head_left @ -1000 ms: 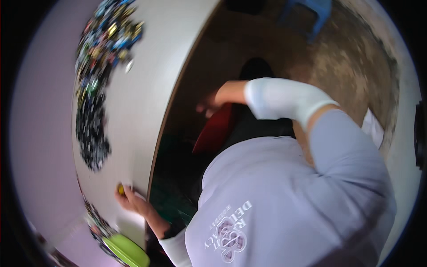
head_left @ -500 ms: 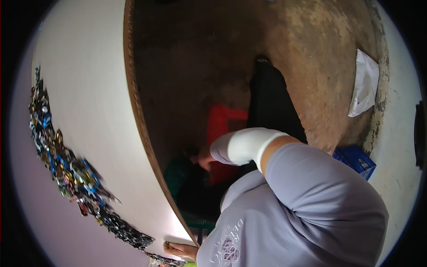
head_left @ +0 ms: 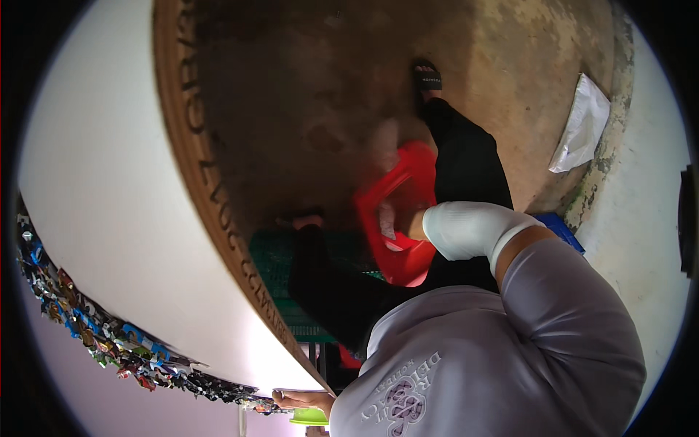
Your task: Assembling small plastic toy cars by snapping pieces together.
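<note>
Now bringing the right hand (head_left: 414, 227) over the red plastic thing (head_left: 409, 266), seemingly shifting work off the tabletop (head_left: 109, 167); keeping the left hand (head_left: 304, 399) there, loosely bent; leaving both grips unclear.

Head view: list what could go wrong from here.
The red plastic item could snag the right hand, which is partly hidden at it.
The pile of small mixed pieces lies along the far edge of the table, so a bump might scatter some.
The right leg appears close beside the red plastic item and could knock it.
</note>
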{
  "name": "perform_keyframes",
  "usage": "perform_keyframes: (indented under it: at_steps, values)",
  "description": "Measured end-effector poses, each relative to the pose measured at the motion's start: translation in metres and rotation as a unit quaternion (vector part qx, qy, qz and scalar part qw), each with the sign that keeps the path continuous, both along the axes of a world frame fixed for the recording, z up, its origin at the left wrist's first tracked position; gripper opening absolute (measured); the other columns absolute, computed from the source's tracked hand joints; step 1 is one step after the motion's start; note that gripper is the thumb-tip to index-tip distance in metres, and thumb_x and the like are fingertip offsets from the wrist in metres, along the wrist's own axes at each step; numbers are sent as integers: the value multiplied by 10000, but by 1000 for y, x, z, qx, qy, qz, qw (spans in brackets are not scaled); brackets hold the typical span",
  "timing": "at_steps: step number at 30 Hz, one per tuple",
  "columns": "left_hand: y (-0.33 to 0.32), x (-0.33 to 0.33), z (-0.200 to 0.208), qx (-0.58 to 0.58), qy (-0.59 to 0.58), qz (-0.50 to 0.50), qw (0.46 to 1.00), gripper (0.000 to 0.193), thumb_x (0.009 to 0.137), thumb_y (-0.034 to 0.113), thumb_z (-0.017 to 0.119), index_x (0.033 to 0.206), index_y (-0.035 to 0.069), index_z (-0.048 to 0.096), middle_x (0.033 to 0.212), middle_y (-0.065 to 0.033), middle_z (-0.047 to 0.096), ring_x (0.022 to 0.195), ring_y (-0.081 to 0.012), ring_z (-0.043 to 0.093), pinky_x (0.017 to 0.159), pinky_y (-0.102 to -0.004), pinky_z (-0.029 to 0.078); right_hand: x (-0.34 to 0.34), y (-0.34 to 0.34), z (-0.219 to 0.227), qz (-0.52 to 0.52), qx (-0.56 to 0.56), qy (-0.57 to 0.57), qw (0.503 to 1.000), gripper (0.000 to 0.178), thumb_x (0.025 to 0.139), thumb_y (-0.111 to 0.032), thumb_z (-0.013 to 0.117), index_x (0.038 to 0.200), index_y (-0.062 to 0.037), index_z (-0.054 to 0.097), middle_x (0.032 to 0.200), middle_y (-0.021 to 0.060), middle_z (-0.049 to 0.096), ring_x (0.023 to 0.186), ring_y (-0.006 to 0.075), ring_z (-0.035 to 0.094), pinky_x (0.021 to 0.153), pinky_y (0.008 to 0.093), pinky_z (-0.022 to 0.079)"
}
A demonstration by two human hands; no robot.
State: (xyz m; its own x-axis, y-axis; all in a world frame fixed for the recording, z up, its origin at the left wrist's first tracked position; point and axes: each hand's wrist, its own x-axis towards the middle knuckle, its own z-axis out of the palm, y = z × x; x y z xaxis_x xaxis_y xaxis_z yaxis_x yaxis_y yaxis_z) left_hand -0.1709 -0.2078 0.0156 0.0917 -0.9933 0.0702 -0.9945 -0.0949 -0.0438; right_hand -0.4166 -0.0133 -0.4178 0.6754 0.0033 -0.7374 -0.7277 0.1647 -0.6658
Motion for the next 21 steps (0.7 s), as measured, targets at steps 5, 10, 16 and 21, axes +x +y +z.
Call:
perform_keyframes:
  at_steps: [5, 10, 16, 21]
  values:
    - [6, 13, 15, 16, -28, 8, 999, 238, 891, 182, 492, 1047, 2, 509, 924, -164, 537, 822, -283, 522, 751, -384, 442, -25, 4, 53, -47, -28, -66, 996, 296, 629, -320, 729, 833, -107, 718, 866, 100, 679, 852, 273, 637, 736, 408, 498]
    - [-13, -7, -13, 45, -6, -19, 999, 255, 883, 196, 512, 1060, 11, 513, 922, -160, 546, 819, -282, 531, 747, -386, 449, 11, 70, 15, -107, 65, -33, 992, 261, 630, -294, 677, 830, -131, 720, 863, 95, 677, 821, 255, 634, 726, 420, 487]
    - [-44, -32, -58, 25, 15, -57, 998, 277, 875, 212, 535, 1075, 22, 518, 920, -156, 557, 815, -281, 543, 743, -388, 458, 21, 8, 35, -323, -51, -77, 942, 167, 647, -177, 610, 761, -78, 682, 819, 142, 660, 790, 324, 634, 636, 453, 493]
    - [-62, -46, -64, 2, 8, -90, 996, 296, 867, 226, 554, 1088, 31, 522, 918, -152, 567, 812, -280, 553, 739, -390, 466, 9, -86, 63, -364, -44, -39, 930, 230, 686, -184, 586, 863, -61, 667, 855, 175, 646, 839, 338, 628, 699, 449, 496]
